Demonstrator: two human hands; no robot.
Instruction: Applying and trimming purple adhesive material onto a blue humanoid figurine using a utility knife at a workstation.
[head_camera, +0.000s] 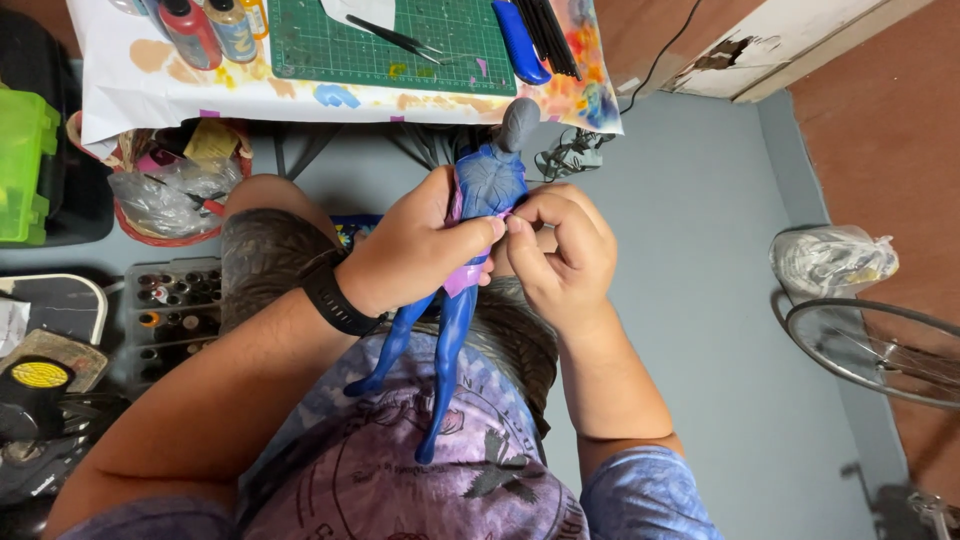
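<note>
A glossy blue plastic figure (470, 250) with a matte grey head is held over the lap, below the table's near edge (350, 100). Its waist is wrapped by the left hand (415, 250). Purple tape (462, 278), apparently, is pinched at its torso by the curled right hand (560, 255).

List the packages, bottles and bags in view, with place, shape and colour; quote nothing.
Paint bottles: table's far left corner, cylindrical, red and blue with labels.
Clear plastic bag: in a round basket under the table, crumpled.
Second bag: floor at right, whitish, lumpy.
Green box: far left, translucent.
</note>
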